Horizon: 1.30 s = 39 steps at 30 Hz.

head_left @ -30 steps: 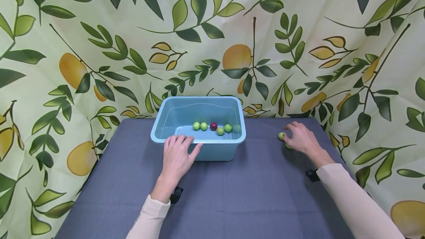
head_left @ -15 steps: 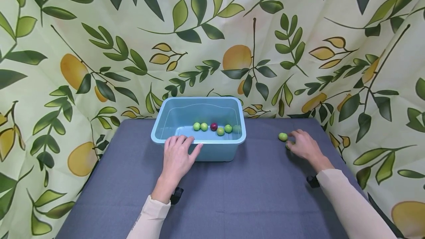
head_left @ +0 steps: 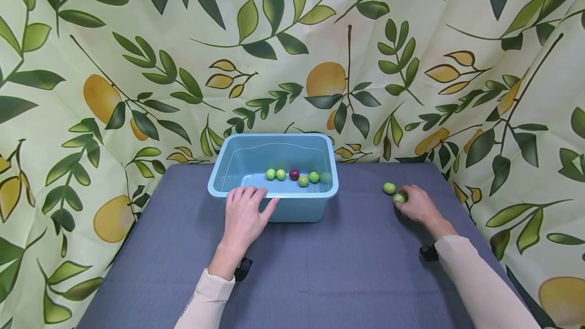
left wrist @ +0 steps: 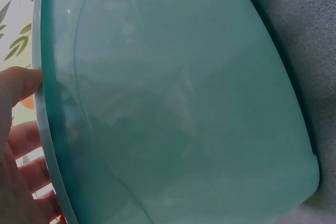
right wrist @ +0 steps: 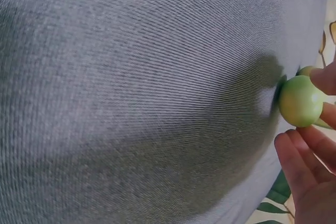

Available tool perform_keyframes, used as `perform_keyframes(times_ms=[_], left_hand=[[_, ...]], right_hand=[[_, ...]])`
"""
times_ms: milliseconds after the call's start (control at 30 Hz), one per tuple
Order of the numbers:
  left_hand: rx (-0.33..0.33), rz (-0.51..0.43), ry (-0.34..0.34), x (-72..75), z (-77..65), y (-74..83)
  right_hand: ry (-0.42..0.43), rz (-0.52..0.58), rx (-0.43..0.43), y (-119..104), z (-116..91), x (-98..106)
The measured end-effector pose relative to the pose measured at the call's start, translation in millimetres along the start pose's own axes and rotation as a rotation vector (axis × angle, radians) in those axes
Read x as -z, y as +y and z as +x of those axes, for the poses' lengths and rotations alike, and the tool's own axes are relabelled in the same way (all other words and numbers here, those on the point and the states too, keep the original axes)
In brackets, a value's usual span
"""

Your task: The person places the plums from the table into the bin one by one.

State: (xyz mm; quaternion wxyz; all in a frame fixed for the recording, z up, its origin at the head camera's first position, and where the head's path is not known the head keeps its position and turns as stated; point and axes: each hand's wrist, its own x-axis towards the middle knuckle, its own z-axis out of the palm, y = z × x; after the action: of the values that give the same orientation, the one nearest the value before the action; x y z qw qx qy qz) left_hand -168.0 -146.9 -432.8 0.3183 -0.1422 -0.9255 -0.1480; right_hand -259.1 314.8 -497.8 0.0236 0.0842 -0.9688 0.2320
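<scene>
My right hand [head_left: 418, 206] pinches a small round green fruit [right wrist: 301, 101] between thumb and fingers, low over the cloth at the right. A second green fruit [head_left: 389, 188] sits on the cloth just beyond it, partly hidden behind the held one in the right wrist view. At the left, my left hand [head_left: 245, 215] rests on the front rim of a light blue plastic bin [head_left: 274, 195], fingers draped over the edge and thumb [left wrist: 26, 81] touching the rim. Inside the bin lie several green fruits [head_left: 303, 181] and a dark red one [head_left: 294, 173].
A grey-blue cloth [head_left: 320, 278] covers the table. Behind and along both sides hangs a pale curtain [head_left: 283, 14] printed with leaves and orange fruit, close to the bin's back. Dark straps [head_left: 244, 269] circle both wrists.
My right hand has drawn back slightly from the farther green fruit, uncovering it, and its fingers have closed on the nearer one. The left hand and bin have stayed put.
</scene>
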Motion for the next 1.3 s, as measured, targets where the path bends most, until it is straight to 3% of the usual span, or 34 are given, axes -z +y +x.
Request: perform_keyframes(times_ms=[500, 833, 1300], left_hand=[[0.005, -0.003, -0.008, 0.0, -0.4, 1.1], [0.007, 0.001, -0.011, -1.0, -0.6, -0.5], [0.012, -0.004, -0.017, 0.1, -0.4, 0.0]], right_hand=[[0.018, 0.102, -0.008, 3.6, -3.5, -9.0], [0.024, 0.2, -0.044, -6.0, -8.2, -15.2], [0.024, 0.309, -0.014, -30.8, -9.3, -22.9]])
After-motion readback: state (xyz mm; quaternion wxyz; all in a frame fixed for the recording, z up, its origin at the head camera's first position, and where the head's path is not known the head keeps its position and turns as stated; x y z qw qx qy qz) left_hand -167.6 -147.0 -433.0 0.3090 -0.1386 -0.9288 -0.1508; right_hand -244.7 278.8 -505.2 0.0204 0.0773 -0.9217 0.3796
